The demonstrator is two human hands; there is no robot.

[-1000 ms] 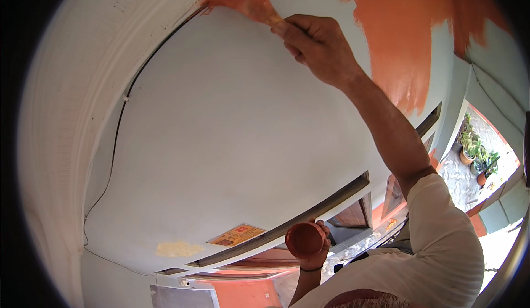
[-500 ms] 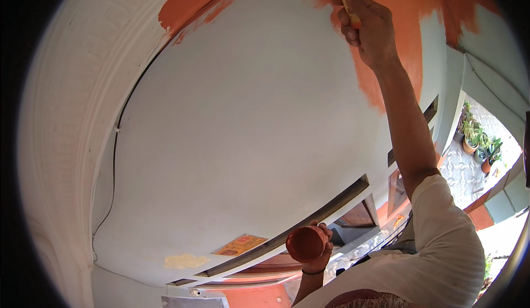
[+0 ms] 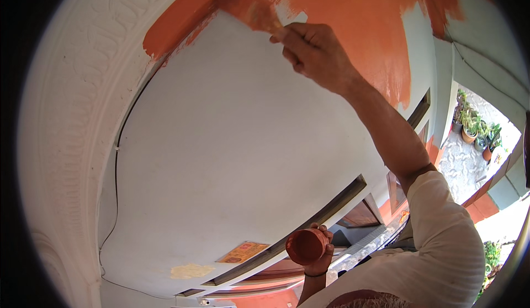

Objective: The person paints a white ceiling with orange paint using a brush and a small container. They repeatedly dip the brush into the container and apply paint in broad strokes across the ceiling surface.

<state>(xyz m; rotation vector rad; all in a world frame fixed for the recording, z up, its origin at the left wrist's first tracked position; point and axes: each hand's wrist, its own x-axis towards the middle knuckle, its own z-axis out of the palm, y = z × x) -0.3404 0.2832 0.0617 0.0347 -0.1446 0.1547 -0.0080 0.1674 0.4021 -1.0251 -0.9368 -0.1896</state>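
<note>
My right hand [image 3: 314,56] grips a paintbrush [image 3: 256,15] by its handle, its orange-coated head, slightly blurred, against the upper edge of the white wall [image 3: 210,131] beside the carved white molding [image 3: 80,103]. Orange paint [image 3: 364,32] covers the upper right of the wall in rough strokes and forms a band along the molding. Lower down, my left hand [image 3: 323,258] holds a small reddish-orange cup [image 3: 303,244] with paint-coloured insides.
A black cable [image 3: 117,181] runs along the molding. Below are dark slot-like recesses [image 3: 337,197], an orange-yellow plaque [image 3: 243,252] and a beige patch [image 3: 190,271]. At right, potted plants [image 3: 469,125] stand on a paved floor, seen through an opening.
The brush went right to the orange area, then came back left to the edge by the molding. The orange band along that edge now shows farther down. The cup stays low.
</note>
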